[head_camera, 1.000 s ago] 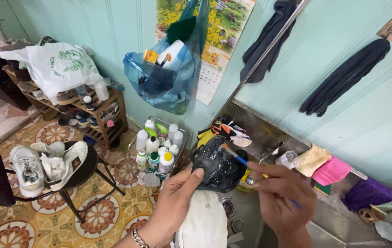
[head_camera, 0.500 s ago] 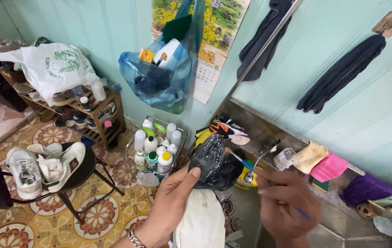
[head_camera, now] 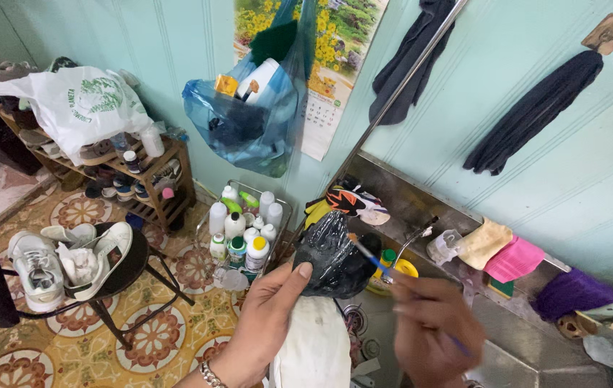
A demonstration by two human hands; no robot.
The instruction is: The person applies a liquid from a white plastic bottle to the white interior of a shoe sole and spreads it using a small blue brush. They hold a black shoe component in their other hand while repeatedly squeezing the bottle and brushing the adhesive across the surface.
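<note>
We hold a white shoe (head_camera: 317, 345) up in front of us, its toe end wrapped in crinkled black plastic film (head_camera: 334, 255). Our left hand (head_camera: 267, 320) grips the shoe from the side, thumb resting against the lower edge of the wrap, fingers closed round the white part. Our right hand (head_camera: 432, 327) is blurred, but it pinches a thin blue-handled brush (head_camera: 371, 260), whose tip touches the black wrap near its right side.

Below and behind the shoe lies a metal sink (head_camera: 421, 208) along the pale green wall; a yellow-lidded pot (head_camera: 400, 271) stands just beyond the brush, and folded cloths in yellow and pink (head_camera: 500, 250) lie on the sink's far edge. To the left, a wire basket of white bottles (head_camera: 245, 230) stands on the patterned floor, with a pair of white sneakers (head_camera: 69, 255) on a dark stool near the lower left. A blue plastic bag (head_camera: 249, 118) hangs on the wall above.

To work well here, we judge it best to keep the left hand steady and clear of the brush tip, tilt the shoe so the worked spot faces us, and make short, light strokes from the fingers, not the wrist. Holding the shoe over the sink should catch any drips.
</note>
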